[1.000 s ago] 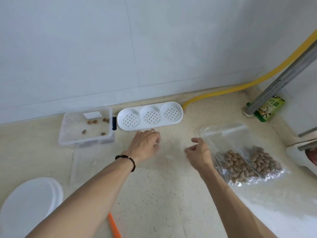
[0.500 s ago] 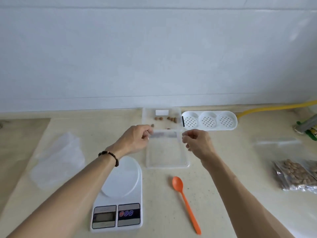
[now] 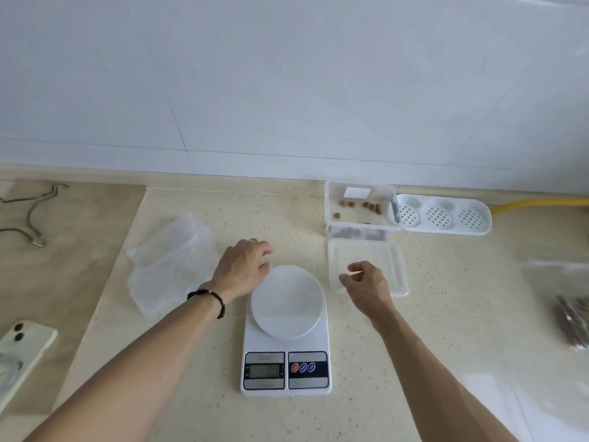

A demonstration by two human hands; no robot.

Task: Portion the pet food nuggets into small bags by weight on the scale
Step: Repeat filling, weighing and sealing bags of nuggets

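Note:
A white digital scale (image 3: 287, 333) stands in the middle of the counter, its round plate bare white. My left hand (image 3: 245, 269) hovers at the plate's far left edge and my right hand (image 3: 366, 282) at its far right. Thumb and fingers of both hands are curled as if pinching. A small clear bag seems stretched between them, but it is barely visible. Behind, a clear container (image 3: 331, 215) holds a few brown nuggets (image 3: 371, 206). Its clear lid (image 3: 398, 269) lies flat in front of it, partly under my right hand. Empty clear bags (image 3: 169, 263) are heaped at the left.
A white tray with three perforated cups (image 3: 443, 215) sits beside the container, with a yellow hose (image 3: 541, 204) behind it. Filled nugget bags (image 3: 573, 323) lie at the right edge. A phone (image 3: 22, 346) and a metal hook (image 3: 28, 212) rest on the wooden board at left.
The view swung left from the filled bags to the scale. Both hands moved together from the lid area to just above the scale plate. My right forearm now covers the orange spoon.

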